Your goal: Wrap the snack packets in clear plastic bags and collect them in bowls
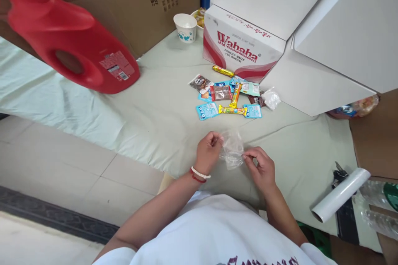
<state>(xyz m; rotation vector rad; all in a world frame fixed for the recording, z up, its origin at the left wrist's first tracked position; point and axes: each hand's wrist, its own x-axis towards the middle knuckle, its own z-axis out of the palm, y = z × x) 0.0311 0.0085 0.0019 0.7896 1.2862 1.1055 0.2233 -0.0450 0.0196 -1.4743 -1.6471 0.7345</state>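
Observation:
A clear plastic bag (233, 149) hangs between my two hands over the near part of the table. My left hand (210, 151), with a white and a red bracelet at its wrist, pinches the bag's left edge. Thumb and fingertips of my right hand (260, 167) grip its right edge. Just beyond lies a pile of small packaged snacks: a yellow wrapped bar (232, 110), an orange wrapped bar (236, 94), a blue packet (207, 111), a brown packet (221, 93) and others. A crumpled clear bag (271, 99) rests at the pile's right end.
Behind the snacks stands a Wahaha carton (242, 43), with white panels above and to its right. A paper cup (185, 28) is at the back. At left stands a large red jug (71, 41). A roll of plastic film (340, 194) lies at right beside clear bottles (377, 194).

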